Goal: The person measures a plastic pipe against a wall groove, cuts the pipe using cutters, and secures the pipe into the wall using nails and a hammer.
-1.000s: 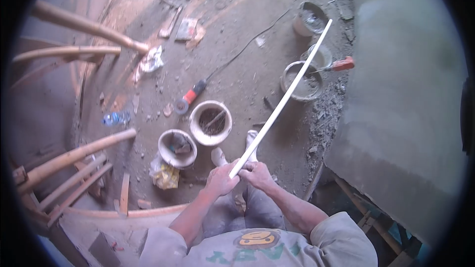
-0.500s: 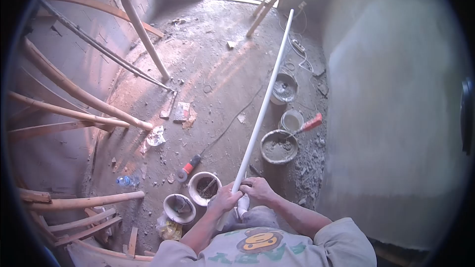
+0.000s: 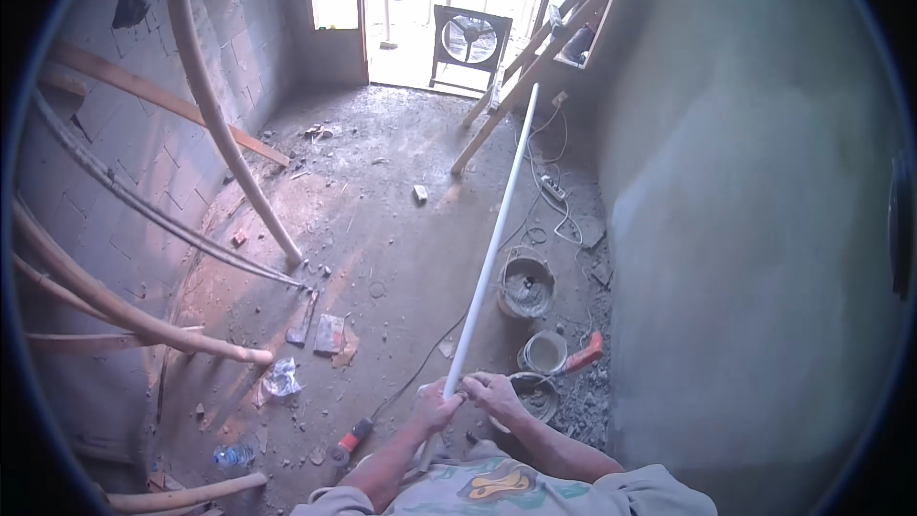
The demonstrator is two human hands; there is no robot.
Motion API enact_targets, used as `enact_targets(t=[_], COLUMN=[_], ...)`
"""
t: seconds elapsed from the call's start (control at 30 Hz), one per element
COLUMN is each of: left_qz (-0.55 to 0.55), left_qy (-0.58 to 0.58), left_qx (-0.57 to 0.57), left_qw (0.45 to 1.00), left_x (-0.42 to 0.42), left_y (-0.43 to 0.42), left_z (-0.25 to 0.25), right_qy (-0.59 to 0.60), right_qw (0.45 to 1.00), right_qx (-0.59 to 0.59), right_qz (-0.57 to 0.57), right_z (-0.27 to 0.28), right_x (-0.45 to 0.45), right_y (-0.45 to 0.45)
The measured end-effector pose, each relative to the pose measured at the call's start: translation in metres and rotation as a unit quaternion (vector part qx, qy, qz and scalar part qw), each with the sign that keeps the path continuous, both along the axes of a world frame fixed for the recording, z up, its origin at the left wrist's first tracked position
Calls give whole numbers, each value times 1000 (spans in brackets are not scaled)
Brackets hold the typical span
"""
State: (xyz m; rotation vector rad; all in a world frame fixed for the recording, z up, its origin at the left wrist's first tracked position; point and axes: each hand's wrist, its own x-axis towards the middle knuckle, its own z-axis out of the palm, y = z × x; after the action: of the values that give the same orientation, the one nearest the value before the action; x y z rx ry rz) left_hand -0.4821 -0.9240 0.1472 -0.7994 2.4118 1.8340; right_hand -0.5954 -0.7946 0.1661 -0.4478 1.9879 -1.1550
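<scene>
A long white pipe slants from my lap up and away toward the doorway. My left hand is closed around its lower part, and the near end runs down past my forearm. Close beside the pipe, the fingers of my right hand are pinched together; what they hold, if anything, is too small to make out. Partly behind my right hand and forearm stands a mortar bucket. A red-handled tool leans at its rim.
Ahead are a small bucket and a larger mortar bucket. An angle grinder with a cord lies left of me, near a plastic bottle. Poles lean along the left wall; a ladder and a fan stand by the doorway.
My view has tilted up, showing more of the doorway and fan, while the two nearest buckets on the left have left the frame. Both hands stay at the pipe.
</scene>
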Motion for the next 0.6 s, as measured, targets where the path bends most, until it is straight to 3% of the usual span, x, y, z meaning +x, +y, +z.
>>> enact_targets(t=[0.03, 0.13, 0.17, 0.27, 0.43, 0.53, 0.57, 0.6], left_qz=[16, 5, 6, 18, 40, 42, 42, 40], left_qy=[10, 80, 106, 72, 142, 195, 214, 226], left_qx=[3, -24, -85, -86, -161, -187, -195, -197], left_qw=[1000, 996, 991, 994, 976, 962, 956, 953], left_x=[-13, -48, -60, -97, -183, -253, -277, -304], left_y=[-17, -72, -87, -124, -178, -215, -224, -234], left_z=[4, 12, 13, 50, 61, 72, 76, 83], right_qy=[-9, 43, 55, 82, 37, 40, -30, 3], right_qw=[999, 998, 998, 993, 972, 963, 964, 966], right_qx=[-18, -29, -33, -89, -159, -106, -59, -110], right_qz=[-44, -29, -19, 1, 167, 246, 259, 233], right_z=[6, 14, 23, 3, 23, 41, 48, 44], right_x=[-18, -71, -83, -110, -152, -192, -213, -235], right_y=[-16, -58, -68, -99, -157, -200, -214, -230])
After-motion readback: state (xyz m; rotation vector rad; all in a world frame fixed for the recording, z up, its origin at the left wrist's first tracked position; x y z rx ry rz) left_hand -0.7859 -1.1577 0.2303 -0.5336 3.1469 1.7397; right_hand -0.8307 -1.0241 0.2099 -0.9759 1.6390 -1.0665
